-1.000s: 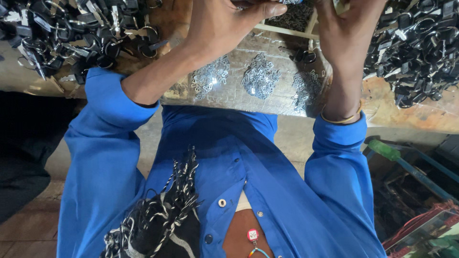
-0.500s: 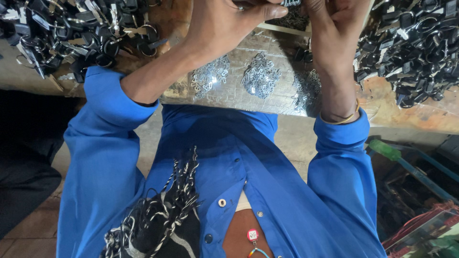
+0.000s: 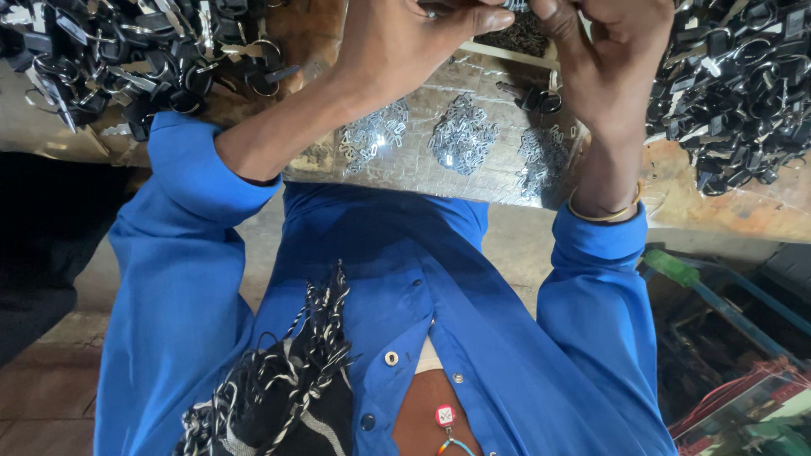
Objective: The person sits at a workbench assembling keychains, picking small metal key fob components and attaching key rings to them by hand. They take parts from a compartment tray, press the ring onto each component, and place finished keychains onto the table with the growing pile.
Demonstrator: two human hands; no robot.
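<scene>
My left hand (image 3: 405, 51) and right hand (image 3: 612, 59) meet at the top edge of the frame, fingers pinched together on a small dark part (image 3: 514, 5); it is mostly cut off, so I cannot tell its long axis. Below lie silver clips (image 3: 462, 135) on the desk (image 3: 735, 211)

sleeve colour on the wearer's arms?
Bright blue sleeves, rolled at the forearms; head view shows it clearly.

The left hand (image 3: 405, 42) and right hand (image 3: 612, 51) have drawn closer together, fingertips now meeting over the shiny metal tray (image 3: 473, 181).
</scene>
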